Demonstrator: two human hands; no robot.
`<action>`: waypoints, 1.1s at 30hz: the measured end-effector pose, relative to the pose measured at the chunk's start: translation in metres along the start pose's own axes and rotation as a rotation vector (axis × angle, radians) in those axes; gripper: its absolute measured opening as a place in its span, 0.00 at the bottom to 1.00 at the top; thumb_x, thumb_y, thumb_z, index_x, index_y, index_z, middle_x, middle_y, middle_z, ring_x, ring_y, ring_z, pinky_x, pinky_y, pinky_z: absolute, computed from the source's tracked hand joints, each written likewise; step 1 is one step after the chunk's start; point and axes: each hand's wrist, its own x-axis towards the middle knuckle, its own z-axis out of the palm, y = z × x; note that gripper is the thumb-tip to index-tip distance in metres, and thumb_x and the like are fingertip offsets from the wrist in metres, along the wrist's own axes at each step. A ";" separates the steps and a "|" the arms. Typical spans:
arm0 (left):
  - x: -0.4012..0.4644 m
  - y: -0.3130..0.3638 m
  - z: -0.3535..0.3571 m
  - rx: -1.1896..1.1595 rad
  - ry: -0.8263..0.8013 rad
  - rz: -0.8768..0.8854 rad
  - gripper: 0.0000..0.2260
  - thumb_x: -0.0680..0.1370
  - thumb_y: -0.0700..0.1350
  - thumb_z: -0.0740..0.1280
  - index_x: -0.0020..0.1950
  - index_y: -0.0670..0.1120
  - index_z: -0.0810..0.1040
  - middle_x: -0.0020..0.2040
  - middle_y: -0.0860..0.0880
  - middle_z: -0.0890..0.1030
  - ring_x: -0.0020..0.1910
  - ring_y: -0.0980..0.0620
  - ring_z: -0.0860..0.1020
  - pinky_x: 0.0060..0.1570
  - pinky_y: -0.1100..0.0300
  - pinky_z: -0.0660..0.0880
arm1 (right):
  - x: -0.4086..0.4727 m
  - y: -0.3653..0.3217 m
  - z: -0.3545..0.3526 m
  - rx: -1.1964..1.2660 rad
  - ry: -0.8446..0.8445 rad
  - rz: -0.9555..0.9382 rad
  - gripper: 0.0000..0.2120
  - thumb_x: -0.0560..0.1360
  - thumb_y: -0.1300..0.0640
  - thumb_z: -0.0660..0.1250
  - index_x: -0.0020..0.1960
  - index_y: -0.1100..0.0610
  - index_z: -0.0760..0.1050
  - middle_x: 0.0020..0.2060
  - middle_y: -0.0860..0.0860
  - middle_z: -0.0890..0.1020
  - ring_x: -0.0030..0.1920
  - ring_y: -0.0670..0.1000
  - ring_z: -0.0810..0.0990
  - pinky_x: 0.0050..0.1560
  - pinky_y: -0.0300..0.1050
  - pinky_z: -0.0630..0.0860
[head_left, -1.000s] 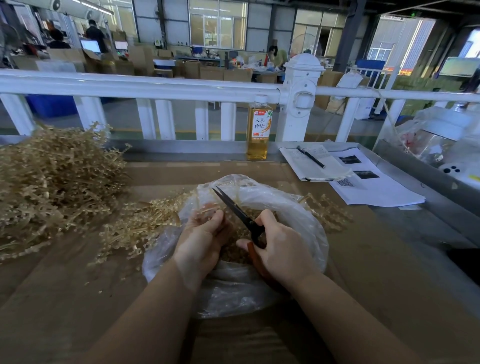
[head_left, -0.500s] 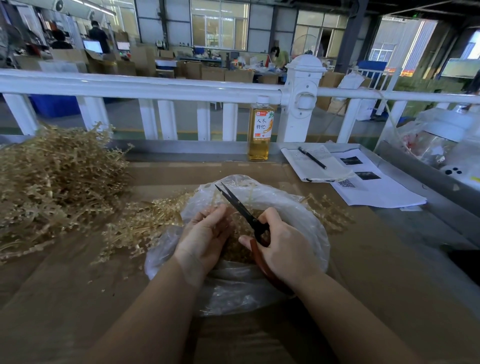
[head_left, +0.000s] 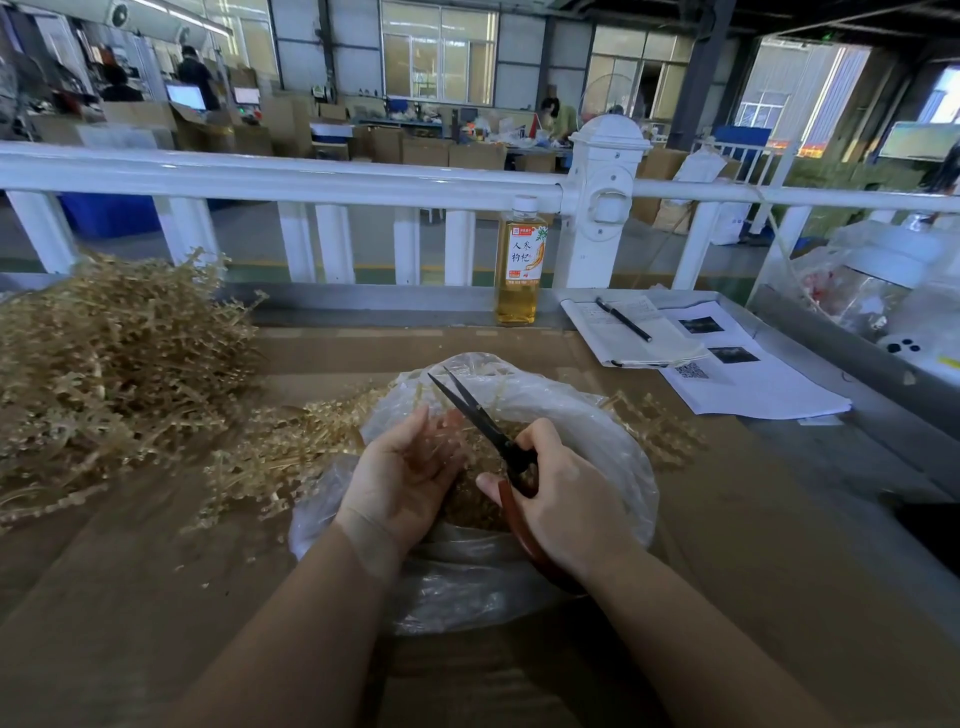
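Scissor blades that were shut a second ago now stand apart, and the left hand (head_left: 405, 467) has uncurled from a fist-like hold to fingers that are mostly straight. I watch the right hand (head_left: 566, 499) wrapped round the red-brown handles of the scissors (head_left: 470, 408), tips pointing away and up over the mouth of the clear plastic bag (head_left: 602, 436). A pale gold plastic sprig (head_left: 441, 428) blurs against the left fingertips just beside the blades; I cannot tell whether it is pinched or only resting there.

My guess is that the next snip is being lined up. To do it well I would feed the stem deep into the blades near the pivot, keep the left fingertips behind the cutting line, and hold the whole cut above the bag so the trimmed bits (head_left: 475, 506) drop inside and none scatter.

Left of the bag lies a loose bunch of sprigs (head_left: 280, 452), and farther left a big tangled heap (head_left: 109, 364) of them. All of it sits on a brown cardboard-covered bench (head_left: 156, 597). At the back edge stand a tea bottle (head_left: 519, 265), a notebook (head_left: 631, 338) with a pen (head_left: 623, 319) on it, and printed sheets (head_left: 753, 387). Beyond a white railing (head_left: 311, 176) is a workshop with cartons and people at desks.
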 end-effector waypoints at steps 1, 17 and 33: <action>0.001 -0.001 0.000 0.006 -0.005 0.002 0.17 0.78 0.45 0.64 0.30 0.44 0.81 0.33 0.49 0.83 0.32 0.54 0.81 0.47 0.57 0.74 | 0.000 0.000 0.000 -0.005 0.008 -0.003 0.18 0.73 0.39 0.67 0.52 0.47 0.64 0.46 0.43 0.78 0.43 0.43 0.76 0.40 0.33 0.70; 0.010 -0.006 -0.008 0.065 -0.096 0.023 0.06 0.68 0.39 0.68 0.41 0.44 0.73 0.41 0.45 0.83 0.38 0.53 0.84 0.39 0.59 0.80 | 0.001 0.002 0.001 -0.005 0.011 -0.007 0.18 0.73 0.39 0.67 0.51 0.47 0.63 0.46 0.44 0.79 0.42 0.42 0.73 0.37 0.31 0.64; 0.012 -0.006 0.006 -0.125 0.151 0.047 0.13 0.77 0.32 0.64 0.35 0.45 0.69 0.26 0.51 0.79 0.29 0.56 0.81 0.31 0.64 0.79 | -0.003 0.003 0.003 -0.058 -0.016 -0.048 0.19 0.73 0.39 0.66 0.55 0.49 0.64 0.49 0.46 0.78 0.46 0.43 0.72 0.43 0.34 0.65</action>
